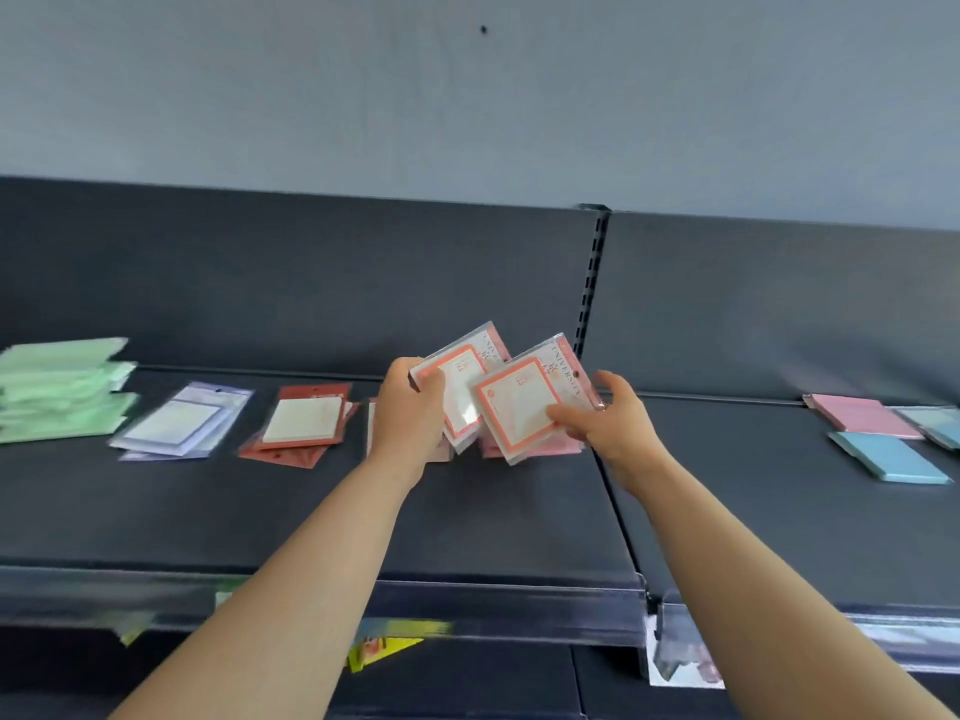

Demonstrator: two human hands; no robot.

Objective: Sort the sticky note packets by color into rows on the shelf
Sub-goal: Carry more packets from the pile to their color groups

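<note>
Shelf (467, 522): green stack (62, 392), lilac packets (182, 423), red packets (301, 423), blue pad (888, 457).

1. A wide bare strip of the shelf (467, 522) is lying open along the front, just behind the clear front rail (519, 597).
2. Toward the back on the left, the green stack (62, 392), purple packets (182, 423) and red packets (301, 423) are sitting in a line, with narrow bare gaps showing between them.
3. The left hand (408, 413) and right hand (608, 423), each gripping one of the orange-bordered packets (519, 407), are hanging over the pink packets (550, 448) and blocking the middle.
4. The slotted upright (592, 283) is standing just behind the held packets.
5. The pink pad (862, 415), blue pad (888, 459) and teal packets (940, 426) are crowding the far right; bare shelf is lying between them and the right hand.
</note>
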